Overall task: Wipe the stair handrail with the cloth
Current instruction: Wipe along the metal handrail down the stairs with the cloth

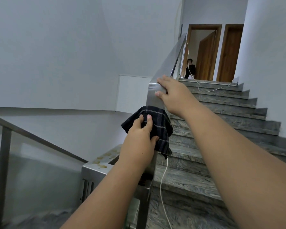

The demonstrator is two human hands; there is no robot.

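The stair handrail (168,58) is a flat stainless-steel band that climbs to the upper right and bends down into a vertical post (153,100). My right hand (173,95) grips the bend at the top of that post, thumb on the near face. My left hand (139,138) holds a dark plaid cloth (158,126) bunched against the post just below the right hand. The cloth hides the post's middle part.
Grey marble steps (221,113) rise to the right toward two wooden doors (229,52). A person (191,68) stands at the top. A white cord (163,187) hangs along the post and steps. A lower rail (35,138) descends left, with a stained steel ledge (99,164).
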